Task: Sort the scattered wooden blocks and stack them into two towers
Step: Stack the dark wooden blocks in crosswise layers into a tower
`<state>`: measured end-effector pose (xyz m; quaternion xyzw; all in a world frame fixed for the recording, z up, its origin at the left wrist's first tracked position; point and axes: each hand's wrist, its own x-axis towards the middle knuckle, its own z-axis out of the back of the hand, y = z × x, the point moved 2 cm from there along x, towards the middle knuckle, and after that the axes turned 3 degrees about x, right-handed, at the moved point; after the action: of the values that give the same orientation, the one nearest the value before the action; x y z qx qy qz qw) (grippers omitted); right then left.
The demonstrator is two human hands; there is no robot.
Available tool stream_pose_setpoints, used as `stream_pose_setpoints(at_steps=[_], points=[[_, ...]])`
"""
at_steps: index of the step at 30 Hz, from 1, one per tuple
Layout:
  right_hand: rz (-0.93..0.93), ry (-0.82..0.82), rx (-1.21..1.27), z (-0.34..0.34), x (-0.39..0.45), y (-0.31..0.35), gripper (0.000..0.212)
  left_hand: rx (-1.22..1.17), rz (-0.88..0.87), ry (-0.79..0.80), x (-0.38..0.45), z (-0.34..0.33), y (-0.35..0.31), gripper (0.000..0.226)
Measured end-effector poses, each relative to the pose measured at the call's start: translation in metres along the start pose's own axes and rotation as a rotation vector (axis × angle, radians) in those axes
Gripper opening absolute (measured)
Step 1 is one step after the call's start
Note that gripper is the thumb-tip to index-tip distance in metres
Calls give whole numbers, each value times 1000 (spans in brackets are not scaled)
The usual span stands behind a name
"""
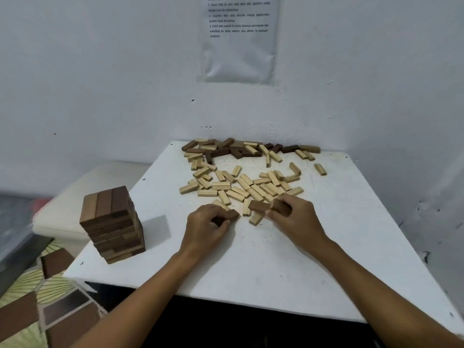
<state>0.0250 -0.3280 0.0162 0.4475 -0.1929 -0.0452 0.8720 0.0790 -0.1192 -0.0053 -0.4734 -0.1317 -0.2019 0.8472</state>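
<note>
A tower of dark brown blocks (113,223) stands near the left edge of the white table (263,267). Several light wooden blocks (241,187) lie scattered across the middle. More dark blocks (226,149), mixed with light ones, are piled along the far edge by the wall. My left hand (207,228) grips a dark block (229,216) just above the table, in front of the light pile. My right hand (293,218) holds two dark blocks (259,205) at the near edge of that pile, one sticking out to the left and one under my fingers.
The table stands against a white wall with a printed sheet (238,38) on it. A white cushion (82,197) lies to the left of the table. A patterned floor mat (42,295) shows at the lower left.
</note>
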Motion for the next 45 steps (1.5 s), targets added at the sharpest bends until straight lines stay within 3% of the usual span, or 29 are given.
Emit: stream_pose_setpoints(at_steps=[7,12,17,19,22,29,36,41,45], points=[[21,150,-81,-37,-30,17,17,190,-70,93,-15,17,17,3],[56,214,-300,-56,-39,32,34,230,-122,168,-24,28,19,19],[-4,310,-123,-57,-36,35,23,191,-136,233,-27,34,20,24],[-22,309,-88,-52,-30,33,13,225,-112,278,-25,34,21,40],[-18,265,-135,-45,-23,29,20,314,-96,357,-22,30,19,60],[-59,253,-128,-41,-19,15,28,277,-78,353,-18,15,7,52],[-83,647,-80,-17,-13,11,67,182,-65,385,-18,18,12,60],[-2,605,-34,-28,-20,18,55,181,-98,425,-19,15,9,67],[37,523,-73,-35,-21,16,63,223,-82,418,-20,15,6,82]])
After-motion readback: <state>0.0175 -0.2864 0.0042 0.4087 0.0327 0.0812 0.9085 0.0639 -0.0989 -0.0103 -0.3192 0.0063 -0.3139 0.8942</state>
